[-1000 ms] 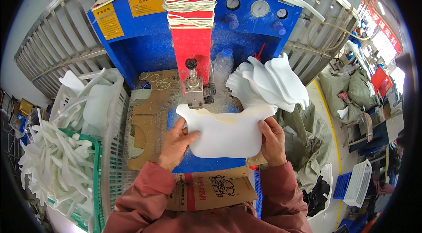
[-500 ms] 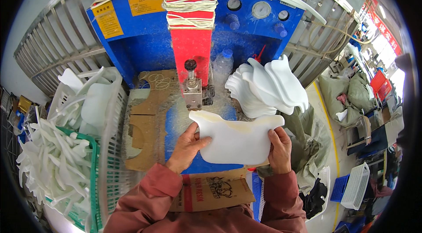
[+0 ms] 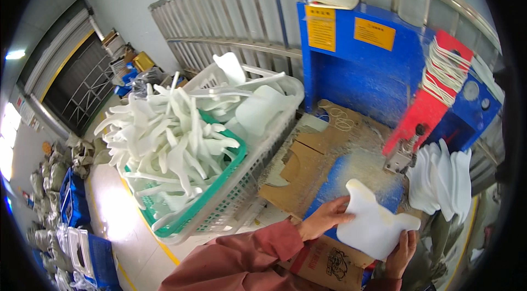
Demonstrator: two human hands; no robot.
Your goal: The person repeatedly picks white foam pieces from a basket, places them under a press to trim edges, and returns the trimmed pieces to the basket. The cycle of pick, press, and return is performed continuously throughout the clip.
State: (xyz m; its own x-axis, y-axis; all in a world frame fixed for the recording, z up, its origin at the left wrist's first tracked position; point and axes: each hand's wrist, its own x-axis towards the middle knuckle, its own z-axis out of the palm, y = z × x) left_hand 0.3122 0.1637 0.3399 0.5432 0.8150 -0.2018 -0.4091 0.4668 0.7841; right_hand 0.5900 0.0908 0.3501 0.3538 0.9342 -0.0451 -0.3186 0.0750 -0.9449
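Observation:
A white curved foam-like sheet (image 3: 370,222) with a wavy, yellowish upper edge is held between both hands. My left hand (image 3: 326,217) pinches its left side, thumb on top. At its lower right edge, my right hand (image 3: 402,252) grips it with the fingertips. Just beyond the sheet stands the blue machine (image 3: 351,66) with a red arm (image 3: 422,110) and a metal head (image 3: 401,159) over the dusty work surface. To the right of that head lies a pile of similar white sheets (image 3: 439,178).
On the left, a green basket (image 3: 239,151) heaped with white offcut pieces (image 3: 164,137) rests in a white plastic crate (image 3: 291,85). Cardboard (image 3: 307,162) covers part of the work surface. A metal railing (image 3: 230,38) runs behind. A printed paper sack (image 3: 329,261) lies below my hands.
My view has swung left, bringing the crates and the far doorway into sight. The white sheet stays in both hands and now appears tilted, its right side lower.

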